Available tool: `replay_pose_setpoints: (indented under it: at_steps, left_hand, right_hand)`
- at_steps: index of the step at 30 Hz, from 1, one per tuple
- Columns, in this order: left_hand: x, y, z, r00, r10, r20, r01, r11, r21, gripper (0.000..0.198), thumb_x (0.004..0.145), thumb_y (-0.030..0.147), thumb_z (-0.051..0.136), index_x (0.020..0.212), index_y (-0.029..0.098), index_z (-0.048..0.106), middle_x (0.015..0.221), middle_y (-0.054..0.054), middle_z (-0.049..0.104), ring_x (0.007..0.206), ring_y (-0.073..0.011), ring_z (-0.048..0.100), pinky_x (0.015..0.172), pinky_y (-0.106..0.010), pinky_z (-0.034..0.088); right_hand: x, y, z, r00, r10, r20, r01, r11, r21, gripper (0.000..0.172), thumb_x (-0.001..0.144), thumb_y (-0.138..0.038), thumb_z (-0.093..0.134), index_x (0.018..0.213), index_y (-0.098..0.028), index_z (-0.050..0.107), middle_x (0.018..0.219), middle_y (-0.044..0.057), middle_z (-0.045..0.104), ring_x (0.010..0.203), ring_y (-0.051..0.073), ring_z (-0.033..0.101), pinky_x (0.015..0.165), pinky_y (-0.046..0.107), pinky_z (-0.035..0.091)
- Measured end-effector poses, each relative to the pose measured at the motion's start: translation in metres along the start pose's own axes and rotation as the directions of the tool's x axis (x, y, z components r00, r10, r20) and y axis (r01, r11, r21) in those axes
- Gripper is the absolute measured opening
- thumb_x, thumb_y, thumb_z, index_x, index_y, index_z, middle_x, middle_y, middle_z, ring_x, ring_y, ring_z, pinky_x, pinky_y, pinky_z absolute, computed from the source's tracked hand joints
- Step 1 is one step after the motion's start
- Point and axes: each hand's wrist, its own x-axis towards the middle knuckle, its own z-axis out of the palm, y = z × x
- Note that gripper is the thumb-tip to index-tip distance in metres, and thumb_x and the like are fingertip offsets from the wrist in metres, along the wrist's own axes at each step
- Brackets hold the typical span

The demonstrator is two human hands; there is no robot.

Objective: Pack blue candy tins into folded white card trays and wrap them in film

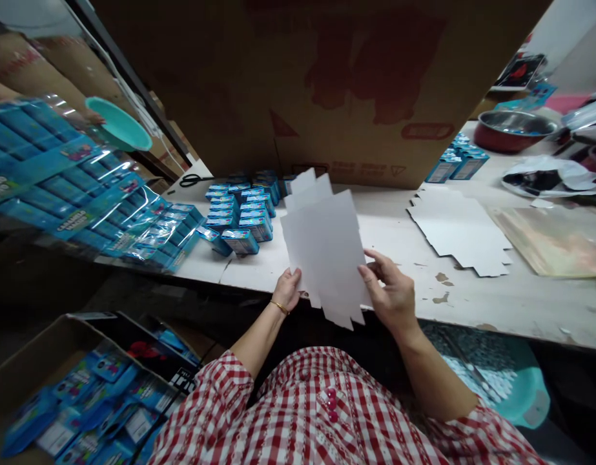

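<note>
The white card sheets (324, 248) seem to hide the left hand's (287, 290) fingertips

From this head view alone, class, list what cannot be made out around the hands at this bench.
How many white card sheets there are: they overlap, and the left hand and right hand cover parts of them.
Print on the blue boxes: too small to read.
Shrink-wrapped blue packs, left: glare on the film.
Open cardboard box, lower left: cut off by the frame edge, its contents blurred.
</note>
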Motion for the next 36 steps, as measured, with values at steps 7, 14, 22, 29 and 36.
replay_pose_setpoints:
  at_steps: [7, 14, 22, 29, 36]
  left_hand:
    - [-0.002, 0.011, 0.000, 0.994, 0.110, -0.010, -0.109, 0.993, 0.054, 0.047, 0.050, 0.037, 0.081, 0.085, 0.017, 0.057, 0.078, 0.000, 0.067, 0.062, -0.0096, 0.060, 0.055, -0.019, 0.045]
    - [-0.010, 0.038, 0.011, 0.946, 0.323, 0.011, -0.323, 0.944, 0.073, 0.047, 0.054, 0.036, 0.081, 0.090, 0.019, 0.055, 0.094, -0.002, 0.066, 0.088, -0.0144, 0.061, 0.077, -0.024, 0.048]
    - [-0.011, 0.041, 0.017, 0.987, 0.156, 0.031, -0.156, 0.988, 0.012, 0.041, 0.054, 0.031, 0.081, 0.085, 0.017, 0.057, 0.079, -0.002, 0.068, 0.079, -0.0162, 0.064, 0.078, -0.031, 0.051]
    - [-0.003, 0.045, 0.027, 0.990, 0.000, -0.141, -0.006, 0.999, -0.039, 0.010, 0.075, 0.014, 0.063, 0.075, 0.016, 0.053, 0.066, 0.000, 0.064, 0.069, -0.0151, 0.065, 0.082, -0.038, 0.053]
    - [0.012, 0.055, 0.039, 0.963, -0.055, -0.263, 0.021, 0.991, -0.131, 0.010, 0.083, 0.008, 0.050, 0.077, 0.015, 0.052, 0.070, -0.001, 0.064, 0.083, -0.0158, 0.065, 0.089, -0.040, 0.050]
  right_hand:
    - [0.029, 0.020, -0.010, 0.907, 0.352, 0.229, -0.413, 0.848, 0.333, 0.035, 0.074, -0.042, 0.062, 0.053, -0.016, 0.051, 0.051, -0.004, 0.041, 0.048, 0.007, 0.036, 0.041, 0.019, 0.028]
    - [0.018, 0.021, 0.000, 0.896, 0.416, 0.155, -0.442, 0.800, 0.405, 0.030, 0.069, -0.041, 0.066, 0.055, -0.016, 0.056, 0.053, -0.003, 0.045, 0.051, 0.008, 0.040, 0.047, 0.021, 0.033]
    - [0.025, 0.025, -0.002, 0.868, 0.494, 0.040, -0.470, 0.795, 0.383, 0.035, 0.063, -0.045, 0.070, 0.053, -0.016, 0.053, 0.052, -0.004, 0.046, 0.049, 0.007, 0.039, 0.044, 0.020, 0.031]
    - [0.008, 0.062, -0.009, 0.729, 0.643, 0.236, -0.646, 0.532, 0.547, 0.054, 0.071, -0.067, 0.051, 0.090, -0.017, 0.060, 0.063, -0.001, 0.057, 0.050, 0.009, 0.052, 0.043, 0.021, 0.042]
    - [-0.075, -0.003, -0.052, 0.944, 0.253, -0.214, -0.241, 0.967, 0.079, 0.032, 0.087, -0.047, 0.041, 0.090, -0.023, 0.063, 0.080, 0.005, 0.062, 0.071, 0.015, 0.061, 0.059, 0.030, 0.051]
